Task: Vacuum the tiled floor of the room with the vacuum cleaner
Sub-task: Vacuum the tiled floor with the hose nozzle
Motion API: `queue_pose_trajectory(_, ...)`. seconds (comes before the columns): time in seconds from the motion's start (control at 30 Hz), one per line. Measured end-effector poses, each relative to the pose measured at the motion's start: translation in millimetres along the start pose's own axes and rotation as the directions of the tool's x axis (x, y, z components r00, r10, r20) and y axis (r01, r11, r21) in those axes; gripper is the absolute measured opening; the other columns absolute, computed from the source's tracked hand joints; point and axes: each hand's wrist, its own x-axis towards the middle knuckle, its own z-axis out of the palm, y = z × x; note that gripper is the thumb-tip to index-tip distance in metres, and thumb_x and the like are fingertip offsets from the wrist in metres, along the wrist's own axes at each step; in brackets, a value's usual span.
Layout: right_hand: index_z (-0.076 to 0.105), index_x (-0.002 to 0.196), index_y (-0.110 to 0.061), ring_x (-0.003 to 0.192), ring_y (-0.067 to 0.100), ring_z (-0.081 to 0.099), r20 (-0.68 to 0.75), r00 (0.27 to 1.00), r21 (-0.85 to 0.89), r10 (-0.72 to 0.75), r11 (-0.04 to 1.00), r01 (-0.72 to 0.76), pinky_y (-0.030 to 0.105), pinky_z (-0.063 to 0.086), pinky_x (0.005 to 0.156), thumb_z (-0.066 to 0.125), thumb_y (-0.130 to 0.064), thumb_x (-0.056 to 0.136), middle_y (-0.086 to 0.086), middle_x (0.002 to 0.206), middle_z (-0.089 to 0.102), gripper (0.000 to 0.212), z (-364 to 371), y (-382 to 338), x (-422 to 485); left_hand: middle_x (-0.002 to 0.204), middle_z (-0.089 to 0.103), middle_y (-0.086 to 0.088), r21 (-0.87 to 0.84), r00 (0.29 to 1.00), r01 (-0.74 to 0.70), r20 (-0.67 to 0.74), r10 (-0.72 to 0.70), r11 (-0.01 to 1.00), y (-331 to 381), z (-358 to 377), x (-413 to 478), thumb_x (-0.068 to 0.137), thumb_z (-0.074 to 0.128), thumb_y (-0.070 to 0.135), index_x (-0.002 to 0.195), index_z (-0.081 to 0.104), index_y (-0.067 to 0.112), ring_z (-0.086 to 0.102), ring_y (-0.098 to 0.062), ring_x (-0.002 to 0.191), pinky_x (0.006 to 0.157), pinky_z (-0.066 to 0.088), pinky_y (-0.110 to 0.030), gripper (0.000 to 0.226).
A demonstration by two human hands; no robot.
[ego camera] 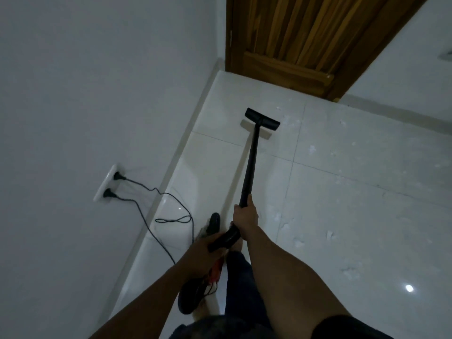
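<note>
A black vacuum cleaner runs from my hands to the floor. Its flat floor head (262,118) lies on the white tiled floor (354,192) near the door. The long black tube (250,162) slopes back toward me. My right hand (245,217) grips the lower end of the tube. My left hand (203,253) holds the vacuum's black and red body (215,275) by its handle, close to my legs. Small white scraps of debris (298,242) lie scattered over the tiles to the right of the tube.
A white wall is on the left with a double socket (107,183) and two black plugs. Black cables (171,216) loop down over the skirting onto the floor beside my feet. A wooden door (305,37) closes the far end. A second wall runs at right.
</note>
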Motion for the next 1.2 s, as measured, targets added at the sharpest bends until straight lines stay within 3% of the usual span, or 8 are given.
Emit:
queue_pose_trajectory(0.2, 0.012, 0.156, -0.037, 0.093, 0.03, 0.065, -0.002, 1.0, -0.041, 0.022, 0.999, -0.022, 0.048, 0.059, 0.08, 0.047, -0.021, 0.096, 0.012, 0.129, 0.058, 0.072, 5, 76, -110, 0.115, 0.07, 0.003, -0.033, 0.998, -0.044, 0.047, 0.046, 0.998, -60, 30, -101, 0.099, 0.059, 0.032, 0.139, 0.048, 0.048, 0.069, -0.014, 0.099, 0.08, 0.055, -0.018, 0.044)
queue_pose_trajectory(0.33, 0.013, 0.158, -0.03, 0.103, 0.029, 0.062, 0.0, 1.0, -0.059, -0.004, 0.998, 0.004, 0.039, 0.057, 0.084, 0.051, -0.019, 0.095, 0.014, 0.134, 0.055, 0.074, -2, 119, -164, 0.083, 0.073, 0.021, -0.07, 0.989, -0.061, 0.131, 0.07, 0.996, -77, 47, -157, 0.099, 0.059, 0.031, 0.115, 0.055, 0.062, 0.069, 0.005, 0.07, 0.059, 0.05, -0.009, 0.036)
queue_pose_trajectory(0.43, 0.014, 0.157, -0.029, 0.104, 0.031, 0.062, 0.021, 0.998, 0.008, 0.063, 0.998, -0.063, 0.042, 0.058, 0.085, 0.058, -0.024, 0.092, 0.015, 0.134, 0.054, 0.079, -5, 144, -194, 0.072, 0.065, 0.014, -0.011, 0.986, -0.029, 0.167, 0.03, 1.0, -90, 52, -182, 0.099, 0.059, 0.035, 0.129, 0.053, 0.053, 0.062, 0.003, 0.052, 0.051, 0.046, -0.01, 0.035)
queue_pose_trajectory(0.63, 0.028, 0.153, -0.018, 0.076, 0.017, 0.056, 0.027, 0.99, 0.039, 0.141, 0.989, -0.142, 0.024, 0.044, 0.05, 0.053, -0.018, 0.092, 0.005, 0.103, 0.057, 0.065, -18, 179, -237, 0.063, 0.056, 0.001, 0.002, 0.973, -0.01, 0.232, 0.009, 1.0, -100, 61, -217, 0.098, 0.06, 0.036, 0.122, 0.057, 0.053, 0.053, -0.013, 0.044, 0.044, 0.048, -0.027, 0.029)
queue_pose_trajectory(0.8, 0.037, 0.146, -0.007, 0.078, 0.027, 0.063, 0.092, 0.973, 0.146, 0.211, 0.964, -0.223, 0.038, 0.06, 0.065, 0.051, -0.014, 0.092, 0.01, 0.093, 0.057, 0.057, -29, 196, -257, 0.061, 0.064, 0.006, -0.008, 0.966, -0.02, 0.256, 0.022, 1.0, -102, 67, -232, 0.096, 0.064, 0.036, 0.125, 0.062, 0.045, 0.055, -0.016, 0.046, 0.045, 0.049, -0.029, 0.03)
queue_pose_trajectory(0.93, 0.046, 0.134, 0.0, 0.065, 0.03, 0.065, 0.151, 0.954, 0.172, 0.258, 0.944, -0.283, 0.029, 0.052, 0.042, 0.047, -0.006, 0.095, 0.016, 0.086, 0.06, 0.04, -45, 209, -277, 0.068, 0.066, -0.003, -0.028, 0.95, 0.018, 0.313, -0.008, 0.999, -100, 72, -241, 0.093, 0.068, 0.037, 0.123, 0.066, 0.044, 0.055, -0.02, 0.048, 0.047, 0.052, -0.03, 0.031)
queue_pose_trajectory(1.13, 0.049, 0.129, 0.0, 0.044, 0.027, 0.064, 0.21, 0.927, 0.151, 0.312, 0.926, -0.346, 0.028, 0.049, 0.036, 0.047, -0.006, 0.097, 0.016, 0.082, 0.061, 0.033, -55, 239, -305, 0.075, 0.059, -0.013, -0.022, 0.92, 0.059, 0.39, -0.046, 0.998, -110, 91, -256, 0.09, 0.07, 0.039, 0.119, 0.069, 0.043, 0.054, -0.018, 0.047, 0.047, 0.052, -0.03, 0.03)
queue_pose_trajectory(1.2, 0.046, 0.133, -0.002, 0.05, 0.029, 0.066, 0.221, 0.923, 0.156, 0.314, 0.923, -0.352, 0.03, 0.051, 0.039, 0.046, -0.007, 0.097, 0.017, 0.087, 0.061, 0.036, -56, 249, -309, 0.073, 0.061, -0.011, -0.02, 0.92, 0.062, 0.388, -0.049, 0.998, -115, 97, -261, 0.089, 0.071, 0.04, 0.119, 0.069, 0.043, 0.054, -0.018, 0.047, 0.047, 0.052, -0.03, 0.03)
